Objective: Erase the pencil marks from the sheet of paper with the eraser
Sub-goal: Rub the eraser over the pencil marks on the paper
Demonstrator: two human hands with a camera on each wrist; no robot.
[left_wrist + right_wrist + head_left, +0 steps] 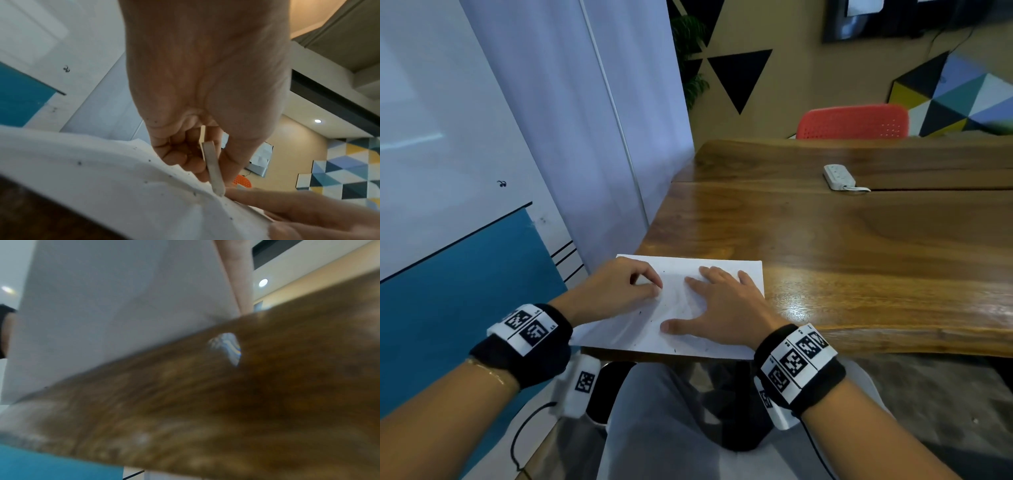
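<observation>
The left hand (616,287) pinches the eraser (213,168), tip on the sheet of paper (719,270). The right hand (722,305) presses it flat, fingers spread. Paper overhangs the desk (859,260) near edge; bare desk lies beyond the right hand.

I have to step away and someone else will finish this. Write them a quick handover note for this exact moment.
Left hand: pinches the eraser, its tip down on the sheet of paper.
Right hand: flat, fingers spread, pressing the sheet onto the wooden table.
Sheet lies at the table's near edge, rumpled between the hands.
Done: eraser crumbs are scattered over the sheet, so rubbing is under way.
Left: faint grey smudging shows between the hands; rub that out. Whether other marks remain cannot be told.
</observation>
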